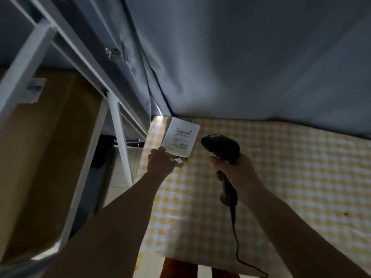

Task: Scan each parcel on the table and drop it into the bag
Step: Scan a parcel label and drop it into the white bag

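Pinched at its lower edge by the left hand [161, 160], the parcel [180, 140] stands label-up over the far left corner of the checked table [281, 167]. It looks thin, light and floppy, so a hold along one edge, clear of the barcode, suits it. Fingers of the right hand [233, 169] wrap the scanner [221, 148] handle, its head aimed toward the label. Both forearms reach forward, the scanner's cable trailing back.

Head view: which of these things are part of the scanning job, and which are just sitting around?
In use:
- parcel, gripped by the left hand
- barcode scanner, gripped by the right hand
- checked table

Just about:
- cardboard box
- white frame
- grey fabric
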A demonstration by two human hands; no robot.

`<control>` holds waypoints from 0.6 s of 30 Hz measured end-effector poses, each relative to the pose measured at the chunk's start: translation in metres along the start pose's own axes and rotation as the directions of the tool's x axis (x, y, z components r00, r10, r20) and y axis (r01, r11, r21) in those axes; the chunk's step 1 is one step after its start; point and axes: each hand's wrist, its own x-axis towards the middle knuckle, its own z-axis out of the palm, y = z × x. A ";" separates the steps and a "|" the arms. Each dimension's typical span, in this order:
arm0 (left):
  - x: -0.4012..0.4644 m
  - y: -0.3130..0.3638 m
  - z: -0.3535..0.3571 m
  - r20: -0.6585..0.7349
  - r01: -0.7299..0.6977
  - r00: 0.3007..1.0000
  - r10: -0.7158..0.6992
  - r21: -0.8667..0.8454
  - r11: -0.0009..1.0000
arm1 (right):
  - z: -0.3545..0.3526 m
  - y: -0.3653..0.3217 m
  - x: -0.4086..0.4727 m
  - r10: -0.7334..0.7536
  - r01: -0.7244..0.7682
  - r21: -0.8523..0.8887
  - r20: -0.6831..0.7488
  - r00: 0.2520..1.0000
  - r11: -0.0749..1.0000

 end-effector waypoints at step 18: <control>0.114 0.024 0.076 -0.104 0.162 0.981 -0.162 -0.004 0.987 | 0.043 0.041 0.061 0.156 -0.147 0.087 -0.105 0.982 0.985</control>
